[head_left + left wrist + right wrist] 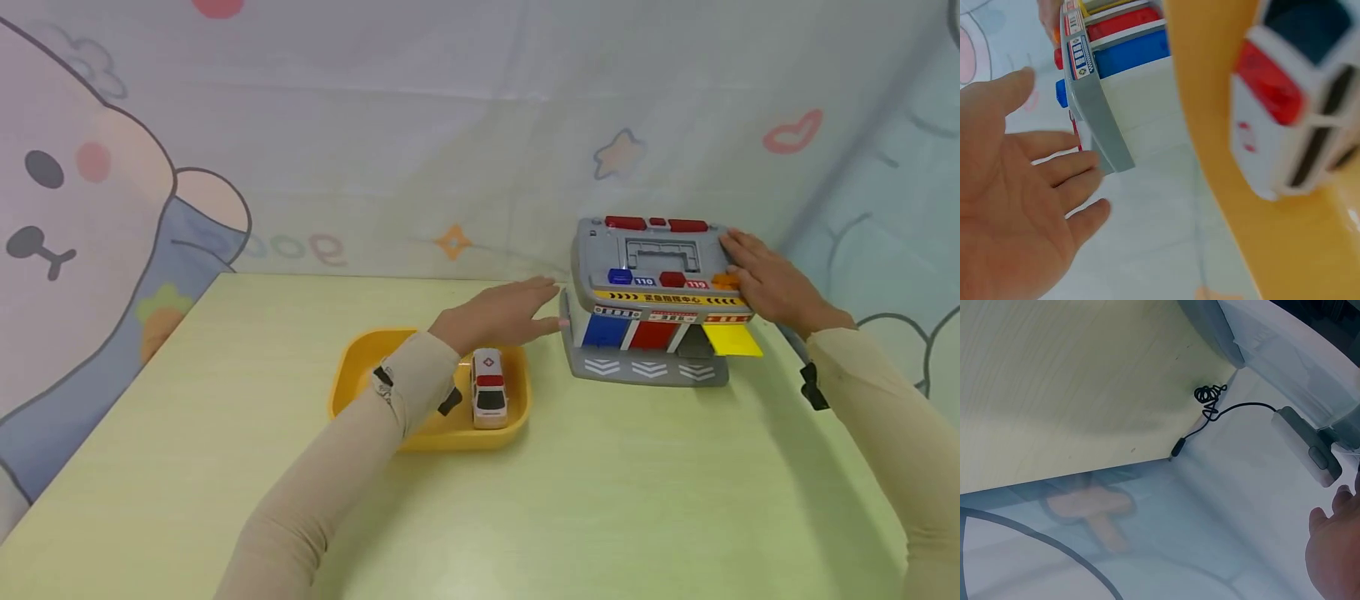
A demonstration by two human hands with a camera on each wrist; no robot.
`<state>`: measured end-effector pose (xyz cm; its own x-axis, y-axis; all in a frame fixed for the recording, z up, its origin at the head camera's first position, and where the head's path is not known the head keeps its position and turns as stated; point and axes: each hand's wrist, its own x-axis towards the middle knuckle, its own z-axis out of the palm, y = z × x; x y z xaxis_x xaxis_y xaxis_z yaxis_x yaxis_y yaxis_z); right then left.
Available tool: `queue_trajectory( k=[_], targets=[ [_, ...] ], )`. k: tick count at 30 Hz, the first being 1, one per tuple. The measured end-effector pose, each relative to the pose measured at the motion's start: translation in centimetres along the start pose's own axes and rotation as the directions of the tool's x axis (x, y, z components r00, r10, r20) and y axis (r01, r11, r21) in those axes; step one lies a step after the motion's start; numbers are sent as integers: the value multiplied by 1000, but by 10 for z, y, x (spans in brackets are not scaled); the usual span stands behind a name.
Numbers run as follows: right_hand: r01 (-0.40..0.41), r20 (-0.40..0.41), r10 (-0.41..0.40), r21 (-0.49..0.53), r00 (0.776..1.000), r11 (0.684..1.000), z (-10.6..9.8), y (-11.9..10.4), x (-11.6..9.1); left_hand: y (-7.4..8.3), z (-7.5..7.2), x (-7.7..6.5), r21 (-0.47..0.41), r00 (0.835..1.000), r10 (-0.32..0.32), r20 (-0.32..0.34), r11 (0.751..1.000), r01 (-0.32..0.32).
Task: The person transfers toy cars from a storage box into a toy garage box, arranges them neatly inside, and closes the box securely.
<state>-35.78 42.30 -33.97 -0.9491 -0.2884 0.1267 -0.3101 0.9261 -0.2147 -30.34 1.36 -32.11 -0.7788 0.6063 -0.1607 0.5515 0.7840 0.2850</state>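
A toy emergency station (637,258) with a grey roof stands at the back right. Its blue door (604,331) and red door (649,334) are down, while the yellow door (733,340) is swung up. My right hand (776,279) rests on the roof's right end, near an orange button (725,282). Fingers extended, my left hand (498,315) is beside the station's left wall; whether it touches is hard to tell. Below that hand, a white toy ambulance (489,392) with a red stripe lies in a yellow tray (517,421). Both hands hold nothing.
A grey-and-white piece (1307,447) on a coiled black cord (1209,397) hangs at the station's right side. Behind the pale table (570,500) hangs a printed cloth (420,150) with cartoon figures.
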Motion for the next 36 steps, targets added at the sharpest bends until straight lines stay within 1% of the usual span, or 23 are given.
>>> queue_trajectory(
  k=[3, 6, 10, 13, 14, 19, 20, 23, 27, 29, 34, 36],
  targets=[
    [13, -3, -13, -10, 1000, 1000, 0, -1, 0, -6, 7, -20, 5, 998, -18, 59, 1000, 18],
    [24, -4, -24, -23, 1000, 999, 1, -1, 0, -9, 13, -40, -20, 996, -35, 84, 999, 37],
    [26, 1, -26, -30, 1000, 999, 1, -1, -2, -9, 18, -60, 6, 998, -23, 53, 1000, 23],
    [34, 7, -34, -31, 999, 999, 0, -1, -2, -7, 18, -70, 65, 999, -21, 45, 998, 18],
    [38, 6, -38, -31, 999, 999, -1, -1, -2, -6, 17, -72, 77, 998, -27, 52, 997, 23],
    [33, -6, -33, -19, 999, 999, -3, -2, -2, -3, 14, -78, 128, 989, -63, 131, 991, 46],
    [31, -5, -31, -16, 1000, 999, -3, -2, -2, -3, 15, -78, 134, 987, -69, 145, 990, 50],
    [24, -2, -24, -17, 1000, 1000, -2, -3, -2, -5, 22, -80, 183, 985, -62, 163, 983, 32],
    [28, -6, -28, -15, 1000, 1000, -2, -3, -1, -11, 35, -79, 257, 988, -15, 153, 966, -25],
    [32, -7, -33, -15, 999, 999, -2, -3, 0, -13, 40, -79, 280, 990, 5, 144, 959, -46],
    [32, 2, -32, -10, 999, 999, -3, -1, 0, -16, 48, -78, 300, 990, 77, 114, 948, -108],
    [27, 6, -27, -12, 1000, 1000, -3, -1, -2, -16, 50, -78, 303, 989, 90, 116, 945, -121]
  ],
)
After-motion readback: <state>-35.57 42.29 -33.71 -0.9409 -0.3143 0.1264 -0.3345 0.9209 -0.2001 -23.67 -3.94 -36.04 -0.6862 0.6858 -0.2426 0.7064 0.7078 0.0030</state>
